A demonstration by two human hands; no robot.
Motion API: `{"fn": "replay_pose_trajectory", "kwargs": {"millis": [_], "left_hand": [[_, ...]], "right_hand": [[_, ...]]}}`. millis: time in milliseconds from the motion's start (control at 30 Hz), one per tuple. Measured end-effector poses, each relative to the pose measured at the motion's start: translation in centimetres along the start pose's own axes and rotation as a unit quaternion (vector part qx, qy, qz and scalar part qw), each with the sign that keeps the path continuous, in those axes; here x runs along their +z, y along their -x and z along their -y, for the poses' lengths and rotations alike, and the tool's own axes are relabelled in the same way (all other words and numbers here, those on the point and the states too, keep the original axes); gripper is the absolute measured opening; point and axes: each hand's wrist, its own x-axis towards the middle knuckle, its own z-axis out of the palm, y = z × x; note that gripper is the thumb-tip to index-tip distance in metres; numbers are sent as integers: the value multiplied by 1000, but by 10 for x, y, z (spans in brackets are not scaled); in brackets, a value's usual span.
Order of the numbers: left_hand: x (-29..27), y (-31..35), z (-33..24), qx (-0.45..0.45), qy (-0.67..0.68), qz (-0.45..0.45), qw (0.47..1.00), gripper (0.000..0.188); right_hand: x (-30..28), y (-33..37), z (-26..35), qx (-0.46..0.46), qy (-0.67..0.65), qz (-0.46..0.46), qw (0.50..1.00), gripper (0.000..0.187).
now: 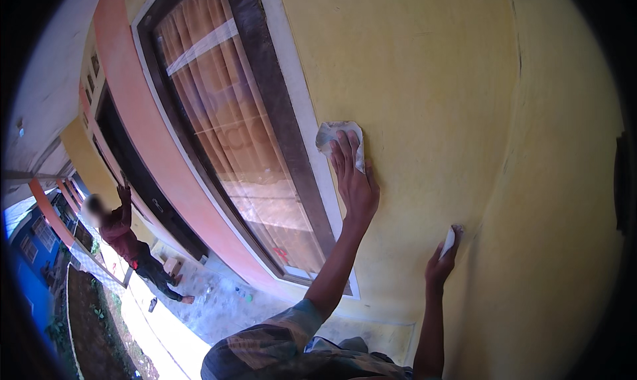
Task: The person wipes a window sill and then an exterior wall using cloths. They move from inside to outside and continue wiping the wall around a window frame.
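Against the yellow wall my left hand presses a worn, grey-white sheet of sandpaper, its fingers laid over the sheet. The sheet's edge curls up beside the white window trim. Lower and to the right, my right hand is closed on a small folded white piece of sandpaper, close to the wall near its inner corner. The fingertips of that hand are partly hidden.
A dark-framed window with orange curtains stands left of my left hand. Farther left, a person in a dark red top reaches up to the wall by a dark door. A small box sits on the dusty floor.
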Motion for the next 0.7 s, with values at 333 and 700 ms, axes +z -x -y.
{"fn": "replay_pose_trajectory", "kwargs": {"millis": [333, 700], "left_hand": [[1, 68, 7, -12, -13, 76, 997, 57], [-11, 57, 14, 2, -13, 89, 996, 61]], "right_hand": [[1, 0, 1, 8, 1, -6, 1000, 45], [-2, -3, 10, -15, -13, -15, 1000, 43]]}}
